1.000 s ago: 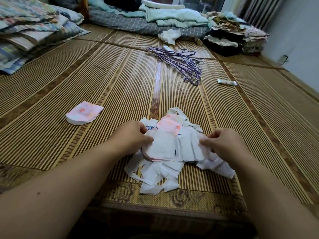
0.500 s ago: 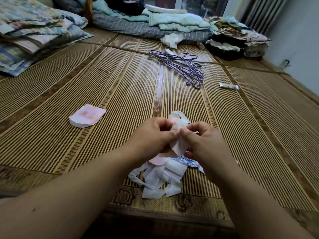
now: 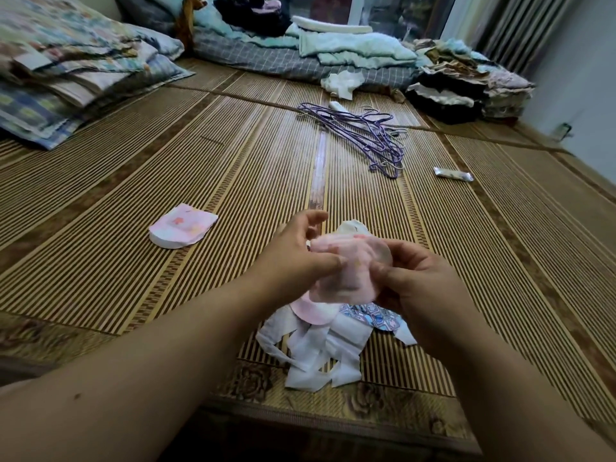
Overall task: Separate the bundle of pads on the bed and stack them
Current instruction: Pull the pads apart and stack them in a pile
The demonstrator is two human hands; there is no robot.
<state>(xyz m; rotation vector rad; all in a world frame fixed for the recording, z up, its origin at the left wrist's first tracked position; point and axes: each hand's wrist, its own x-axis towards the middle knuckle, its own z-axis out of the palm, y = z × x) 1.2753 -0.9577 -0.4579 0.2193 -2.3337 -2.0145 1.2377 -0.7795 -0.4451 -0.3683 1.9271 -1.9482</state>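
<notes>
A loose bundle of white and pink pads with trailing strips (image 3: 320,341) lies on the bamboo mat near the bed's front edge. Above it I hold a pink pad (image 3: 346,268) lifted off the pile. My left hand (image 3: 296,258) pinches its left side. My right hand (image 3: 420,288) grips its right side, thumb on top. A small neat stack of pink-patterned pads (image 3: 181,230) rests on the mat to the left, apart from both hands. My hands hide part of the bundle.
Purple wire hangers (image 3: 370,135) lie in a heap further back, and a small wrapped packet (image 3: 454,175) sits to their right. Folded quilts (image 3: 66,68) fill the far left; folded clothes and bedding (image 3: 460,88) line the back. The bed's front edge (image 3: 333,425) is close below the bundle.
Both hands rose from the pile with one pad, came together, then spread it out between them. The camera view tilted slightly.
</notes>
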